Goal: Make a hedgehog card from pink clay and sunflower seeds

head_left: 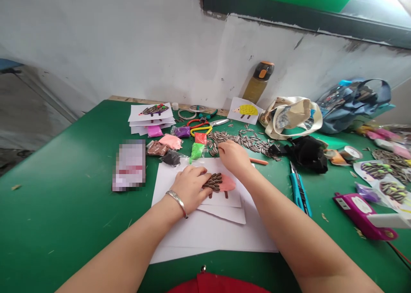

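Note:
My left hand (190, 188), with a silver bangle at the wrist, rests on a white card with its fingers apart. Between its thumb and fingers lie overlapping striped sunflower seeds (213, 182), set on a pink clay body (227, 183) with brown legs. The card lies on larger white paper sheets (205, 237). Beyond it, my right hand (233, 155) reaches to the near edge of a loose pile of sunflower seeds (253, 142). Its fingers are curled together, and whatever is between the fingertips is hidden.
Bagged coloured clay (171, 141), scissors (205, 127) and finished cards (150, 115) lie beyond my hands. A blurred-out rectangular item (129, 165) is at left. To the right are a teal utility knife (300, 190), black bag (308, 154), magenta device (362, 216) and tote bag (272, 122).

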{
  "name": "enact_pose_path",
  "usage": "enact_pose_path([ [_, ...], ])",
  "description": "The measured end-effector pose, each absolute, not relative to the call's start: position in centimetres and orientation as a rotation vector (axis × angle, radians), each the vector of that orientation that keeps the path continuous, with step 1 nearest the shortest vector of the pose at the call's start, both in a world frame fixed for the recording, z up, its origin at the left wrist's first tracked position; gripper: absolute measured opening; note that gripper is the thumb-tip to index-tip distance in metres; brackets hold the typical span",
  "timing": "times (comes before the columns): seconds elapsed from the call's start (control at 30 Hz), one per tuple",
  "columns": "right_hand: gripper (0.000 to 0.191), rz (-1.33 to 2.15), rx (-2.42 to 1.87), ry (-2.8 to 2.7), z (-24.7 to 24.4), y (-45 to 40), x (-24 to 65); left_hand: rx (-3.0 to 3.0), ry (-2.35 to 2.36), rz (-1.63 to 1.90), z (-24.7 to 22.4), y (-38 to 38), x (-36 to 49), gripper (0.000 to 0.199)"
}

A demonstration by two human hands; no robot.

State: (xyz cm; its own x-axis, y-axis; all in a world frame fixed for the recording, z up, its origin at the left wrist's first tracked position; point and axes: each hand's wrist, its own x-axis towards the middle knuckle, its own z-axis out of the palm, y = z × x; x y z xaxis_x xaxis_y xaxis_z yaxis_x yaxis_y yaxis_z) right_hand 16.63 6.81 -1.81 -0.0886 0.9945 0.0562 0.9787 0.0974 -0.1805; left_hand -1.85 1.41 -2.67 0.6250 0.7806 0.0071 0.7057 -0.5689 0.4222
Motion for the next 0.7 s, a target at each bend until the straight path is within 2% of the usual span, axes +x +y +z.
enact_pose_path([
  [0.7,0.029,0.069,-1.99,-2.245,-3.1,5.9,17.6,2.474,1.18,0.272,-2.5,1.4,-1.8,0.027],
])
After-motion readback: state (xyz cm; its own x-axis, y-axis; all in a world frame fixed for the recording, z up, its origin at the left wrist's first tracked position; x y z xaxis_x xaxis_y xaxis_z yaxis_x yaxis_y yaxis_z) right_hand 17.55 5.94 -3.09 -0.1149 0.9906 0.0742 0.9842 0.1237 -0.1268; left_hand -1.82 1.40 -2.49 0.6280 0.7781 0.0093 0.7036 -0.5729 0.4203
